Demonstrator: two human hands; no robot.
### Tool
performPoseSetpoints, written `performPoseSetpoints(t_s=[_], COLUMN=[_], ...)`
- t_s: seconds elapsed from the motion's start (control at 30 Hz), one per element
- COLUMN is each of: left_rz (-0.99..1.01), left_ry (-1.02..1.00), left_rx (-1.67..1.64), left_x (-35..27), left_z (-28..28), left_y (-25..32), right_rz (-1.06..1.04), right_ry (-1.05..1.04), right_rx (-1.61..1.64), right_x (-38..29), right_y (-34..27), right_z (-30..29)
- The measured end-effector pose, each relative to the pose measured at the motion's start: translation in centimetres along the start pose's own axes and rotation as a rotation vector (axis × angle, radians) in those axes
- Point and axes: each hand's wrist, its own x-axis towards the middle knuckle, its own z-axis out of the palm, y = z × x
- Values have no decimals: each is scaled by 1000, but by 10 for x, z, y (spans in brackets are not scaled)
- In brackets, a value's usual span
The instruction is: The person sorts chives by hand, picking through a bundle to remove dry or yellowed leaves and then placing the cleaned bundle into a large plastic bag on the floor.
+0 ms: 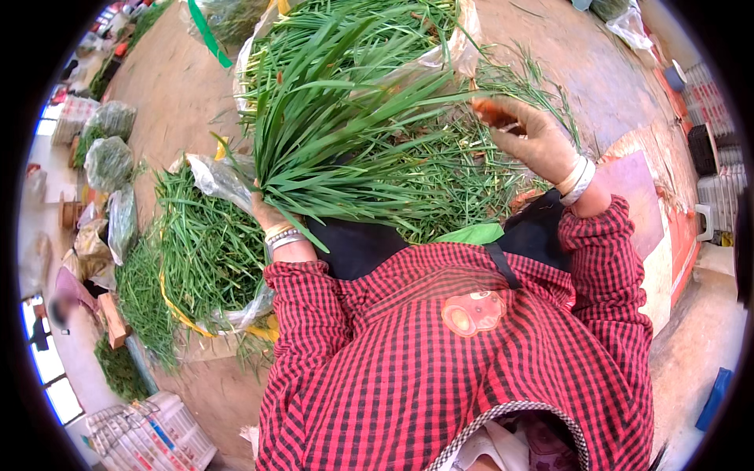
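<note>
My left hand (266,213) grips the base of a thick bunch of long flat green leaves (330,141), probably garlic chives. The leaves fan out upward and to the right over my dark-clad lap. My right hand (539,138) hovers just beyond the leaf tips, fingers curled with a gap inside the thumb. Something orange covers or lies at its blurred fingertips; which, I cannot tell. A plastic-lined bag of stacked leaves (353,35) stands ahead. Beside my left wrist is a plastic bag heaped with loose green leaf scraps (212,253).
More leaf scraps (465,171) lie on the ground before me. Stacked white plastic crates (153,433) stand at lower left, others (721,182) at far right. Filled plastic bags (109,162) line the left side, near a blurred person (76,288). A flat sheet (630,200) lies at right.
</note>
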Motion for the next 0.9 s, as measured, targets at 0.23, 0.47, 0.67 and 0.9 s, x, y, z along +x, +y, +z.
performPoseSetpoints(t_s=[0.23,0.47,0.67,0.9], left_rz=[-34,-79,-85,-88], left_ry=[2,18,-47,-193], left_rx=[31,-35,1,19], left_x=[1,-2,-1,15], left_z=[6,6,0,-17], left_y=[1,3,-1,-1], right_rz=[164,-318,-173,149], right_ry=[-476,-654,-630,-357], right_rx=[-68,-401,-697,70], right_x=[8,-35,-65,14], right_y=[-23,-14,47,-4], right_z=[50,84,46,27])
